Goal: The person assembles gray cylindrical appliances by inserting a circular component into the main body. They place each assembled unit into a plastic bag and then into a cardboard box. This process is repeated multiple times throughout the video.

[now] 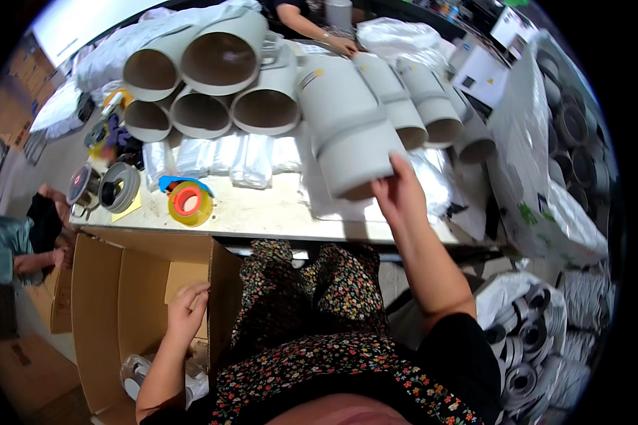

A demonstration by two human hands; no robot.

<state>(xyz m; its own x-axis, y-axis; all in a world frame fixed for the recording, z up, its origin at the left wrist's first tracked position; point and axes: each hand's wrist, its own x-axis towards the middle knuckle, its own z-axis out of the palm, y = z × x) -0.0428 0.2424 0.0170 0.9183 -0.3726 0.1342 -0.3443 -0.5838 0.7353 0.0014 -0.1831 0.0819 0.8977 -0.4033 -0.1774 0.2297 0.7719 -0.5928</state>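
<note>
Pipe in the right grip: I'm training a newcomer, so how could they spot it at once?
On the white worktable, find the stack of grey pipes towards the left. Just right of it is the stepped grey pipe, its near rim in the right grip. It looks wider than the pipes to its right, and it alone touches that grip.

Gray pipe (354,124): fat, round, ridge around middle, lying aslant, near end toward me, its rim in my right hand (402,197). Brown box (140,287): open on top, on my left.
</note>
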